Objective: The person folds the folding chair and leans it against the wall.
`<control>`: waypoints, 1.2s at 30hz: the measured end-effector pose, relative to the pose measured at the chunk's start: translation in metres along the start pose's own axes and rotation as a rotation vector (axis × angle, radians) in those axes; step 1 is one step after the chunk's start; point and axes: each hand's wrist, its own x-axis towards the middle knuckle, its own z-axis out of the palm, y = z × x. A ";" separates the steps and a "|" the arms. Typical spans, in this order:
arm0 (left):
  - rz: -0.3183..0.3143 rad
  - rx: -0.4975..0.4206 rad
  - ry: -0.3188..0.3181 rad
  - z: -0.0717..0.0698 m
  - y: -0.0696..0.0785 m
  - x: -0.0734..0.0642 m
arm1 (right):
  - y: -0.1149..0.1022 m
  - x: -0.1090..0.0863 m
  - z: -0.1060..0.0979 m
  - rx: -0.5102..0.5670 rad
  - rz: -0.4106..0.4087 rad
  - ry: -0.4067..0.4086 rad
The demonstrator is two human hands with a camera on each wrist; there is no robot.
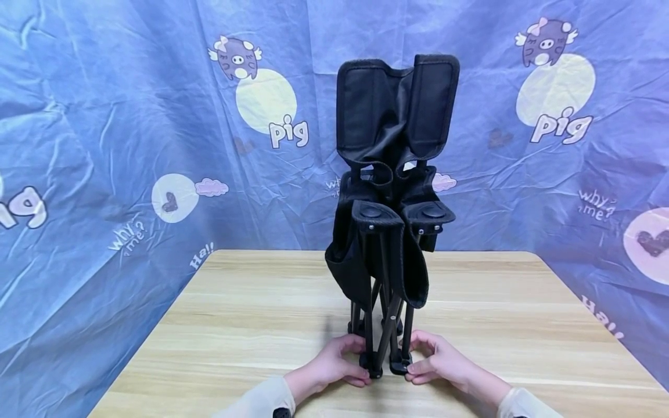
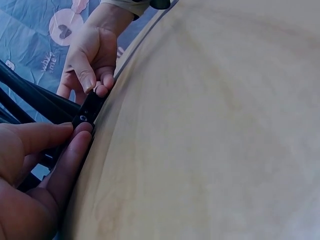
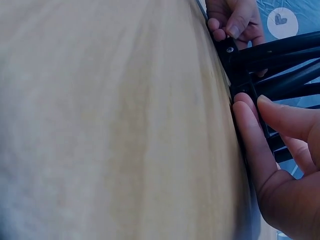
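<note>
A black folding chair (image 1: 387, 249) stands upright and mostly folded on the wooden table (image 1: 251, 313), its fabric back (image 1: 360, 110) creased in the middle. Low at the front, my left hand (image 1: 334, 363) pinches the left front foot (image 1: 372, 367) between thumb and fingers. My right hand (image 1: 439, 361) holds the right front foot (image 1: 399, 364) the same way. Seen from the left wrist, the left thumb and fingers (image 2: 70, 165) close on the black plastic foot beside a rivet. Crossed dark leg tubes (image 3: 290, 77) run back from the feet in the right wrist view.
Behind the table hangs a blue cloth (image 1: 157, 116) printed with pigs and hearts, which also covers both sides. Cup-holder-like armrest ends (image 1: 384, 213) and a hanging fabric pocket (image 1: 350, 267) sit above the legs. The rear feet (image 1: 357, 329) rest farther back on the tabletop.
</note>
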 end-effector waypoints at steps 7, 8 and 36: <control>-0.011 0.004 0.017 -0.002 0.001 0.004 | -0.003 0.004 -0.001 0.023 0.033 0.019; -0.012 0.008 0.017 -0.002 0.001 0.005 | -0.003 0.004 -0.002 0.026 0.038 0.022; -0.016 0.059 0.057 -0.013 0.007 0.032 | -0.005 0.030 -0.017 -0.028 0.002 0.069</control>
